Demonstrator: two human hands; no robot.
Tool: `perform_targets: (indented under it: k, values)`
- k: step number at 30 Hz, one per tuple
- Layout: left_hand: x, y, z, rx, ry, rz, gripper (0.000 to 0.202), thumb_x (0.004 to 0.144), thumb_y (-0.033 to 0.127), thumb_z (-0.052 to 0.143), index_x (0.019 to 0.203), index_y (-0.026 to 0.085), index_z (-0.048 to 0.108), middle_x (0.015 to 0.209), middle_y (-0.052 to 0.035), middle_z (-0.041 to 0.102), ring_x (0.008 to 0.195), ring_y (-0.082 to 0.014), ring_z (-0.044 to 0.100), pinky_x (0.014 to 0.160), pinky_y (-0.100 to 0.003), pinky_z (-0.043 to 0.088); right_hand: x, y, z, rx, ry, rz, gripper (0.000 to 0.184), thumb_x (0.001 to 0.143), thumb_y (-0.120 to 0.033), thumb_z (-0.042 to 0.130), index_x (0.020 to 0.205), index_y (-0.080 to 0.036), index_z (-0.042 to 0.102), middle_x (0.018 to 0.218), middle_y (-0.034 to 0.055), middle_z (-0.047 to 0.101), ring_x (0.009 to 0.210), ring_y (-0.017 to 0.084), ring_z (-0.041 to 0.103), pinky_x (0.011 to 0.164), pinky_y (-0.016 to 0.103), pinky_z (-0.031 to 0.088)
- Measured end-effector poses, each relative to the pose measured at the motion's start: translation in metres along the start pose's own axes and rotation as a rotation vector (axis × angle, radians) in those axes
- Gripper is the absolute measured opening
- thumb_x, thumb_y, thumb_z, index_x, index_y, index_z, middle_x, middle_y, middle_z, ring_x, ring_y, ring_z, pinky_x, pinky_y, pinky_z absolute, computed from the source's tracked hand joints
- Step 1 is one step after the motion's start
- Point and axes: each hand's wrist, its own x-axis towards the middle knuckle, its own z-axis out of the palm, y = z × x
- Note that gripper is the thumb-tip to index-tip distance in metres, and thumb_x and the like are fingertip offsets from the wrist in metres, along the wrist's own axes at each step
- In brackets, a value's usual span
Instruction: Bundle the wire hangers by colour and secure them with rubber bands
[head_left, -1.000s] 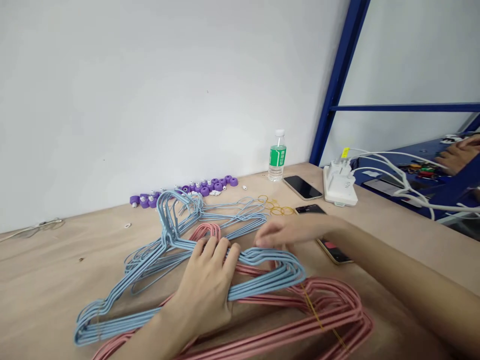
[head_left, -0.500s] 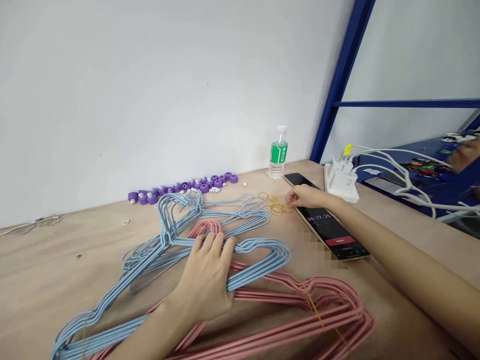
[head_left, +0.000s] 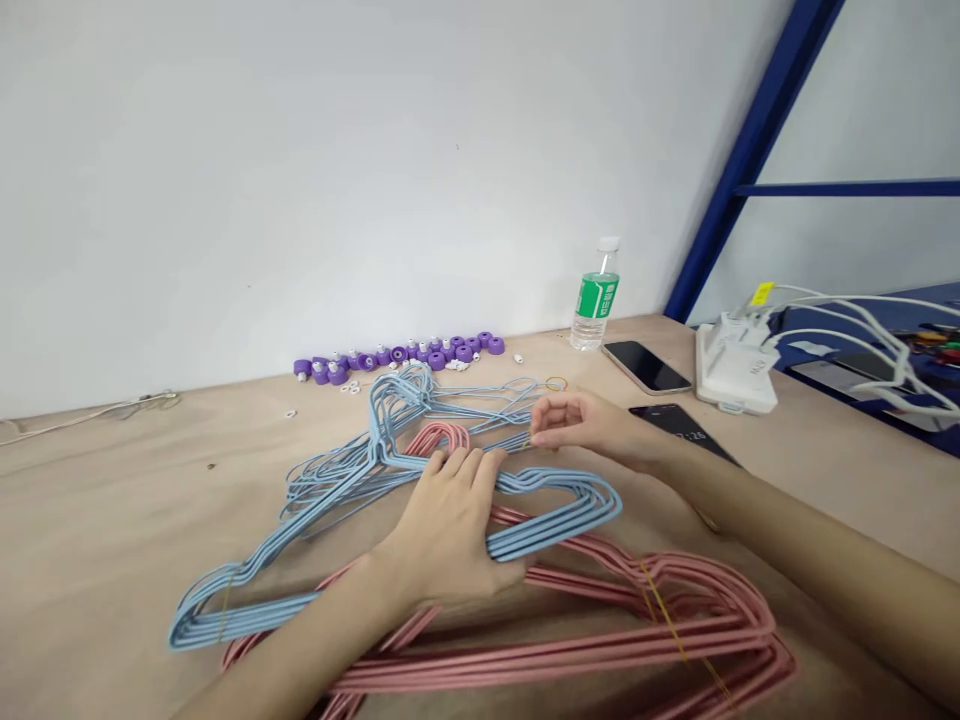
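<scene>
My left hand (head_left: pixel 457 530) is closed around a bundle of blue hangers (head_left: pixel 555 520), with its fingers over the top wires. A thin rubber band (head_left: pixel 225 605) circles the left end of that bundle. Beneath lie pink hangers (head_left: pixel 585 655), bound at their right end by another rubber band (head_left: pixel 664 605). My right hand (head_left: pixel 574 425) is curled just above the right arm of the blue bundle; a bit of yellow rubber band shows at its pinched fingertips. More loose blue hangers (head_left: pixel 330 490) lie behind. One loose rubber band (head_left: pixel 556 383) lies beyond my right hand.
Purple caps (head_left: pixel 337 374) with white fittings line the wall. A water bottle (head_left: pixel 597 298), a phone (head_left: pixel 646 367) and a white power strip (head_left: pixel 739 375) with cables stand at the right. Another phone (head_left: pixel 686 432) lies partly under my right forearm.
My right hand has moved left from the loose rubber bands by the phone toward the blue hangers. My left hand keeps its hold. The whole view has shifted slightly.
</scene>
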Motion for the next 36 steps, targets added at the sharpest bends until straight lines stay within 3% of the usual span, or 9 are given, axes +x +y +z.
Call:
perform_targets:
  k: [3,5,7,11,15,24,36]
  values:
    - [0.002,-0.002,-0.001,-0.133,0.047,-0.018,0.066,0.075,0.051,0.050,0.124,0.010,0.033,0.117,-0.0142,0.054,0.108,-0.0276,0.048,0.095,-0.047,0.030,0.002,-0.001,0.018,0.117,-0.104,0.014,0.030,0.055,-0.032,0.071,0.067,-0.015,0.050,0.063,-0.0049,0.057,0.061,0.007,0.052,0.064,0.024,0.040]
    - [0.004,-0.002,0.000,-0.165,0.077,-0.063,0.043,0.088,0.039,0.034,0.122,0.014,0.035,0.111,-0.0110,0.059,0.103,-0.0243,0.052,0.088,-0.043,0.035,0.002,-0.003,0.022,0.114,-0.147,0.005,0.028,0.057,-0.030,0.070,0.069,-0.015,0.050,0.063,-0.0050,0.058,0.060,0.007,0.053,0.064,0.024,0.041]
    - [0.007,-0.001,0.000,-0.153,0.083,-0.125,0.033,0.091,0.029,0.026,0.117,0.016,0.041,0.102,-0.0090,0.063,0.097,-0.0238,0.055,0.082,-0.040,0.037,0.002,-0.004,0.022,0.085,-0.154,-0.027,0.026,0.058,-0.028,0.069,0.070,-0.016,0.050,0.063,-0.0049,0.059,0.060,0.007,0.054,0.064,0.025,0.041]
    - [0.018,0.003,-0.003,-0.174,0.052,-0.254,0.024,0.089,0.023,0.032,0.103,0.017,0.051,0.087,-0.0064,0.067,0.083,-0.0241,0.060,0.072,-0.035,0.038,0.000,-0.006,0.021,-0.001,-0.080,-0.131,0.021,0.061,-0.026,0.066,0.072,-0.017,0.050,0.066,-0.0034,0.059,0.065,0.010,0.056,0.068,0.026,0.043]
    - [0.031,0.001,-0.006,-0.235,0.075,-0.312,0.013,0.085,0.020,0.042,0.084,0.020,0.055,0.076,0.0001,0.066,0.068,-0.0183,0.061,0.057,-0.026,0.036,-0.003,-0.006,0.022,-0.039,-0.005,-0.165,0.020,0.060,-0.023,0.064,0.074,-0.017,0.050,0.070,-0.0023,0.058,0.066,0.010,0.057,0.069,0.028,0.046]
    - [0.032,-0.001,-0.002,-0.269,0.246,-0.353,0.010,0.082,0.020,0.049,0.075,0.018,0.056,0.077,0.0007,0.061,0.069,-0.0143,0.055,0.058,-0.024,0.034,0.004,0.005,0.009,0.040,0.112,-0.130,0.026,0.055,-0.027,0.067,0.073,-0.016,0.052,0.067,-0.0021,0.057,0.066,0.011,0.056,0.073,0.032,0.047]
    - [0.032,-0.002,0.000,-0.329,0.287,-0.313,0.010,0.079,0.021,0.056,0.073,0.018,0.064,0.069,0.0010,0.063,0.065,-0.0144,0.054,0.058,-0.024,0.034,0.002,0.000,0.024,0.163,0.117,-0.075,0.028,0.054,-0.026,0.069,0.074,-0.016,0.052,0.064,-0.0046,0.055,0.064,0.010,0.053,0.070,0.029,0.042]
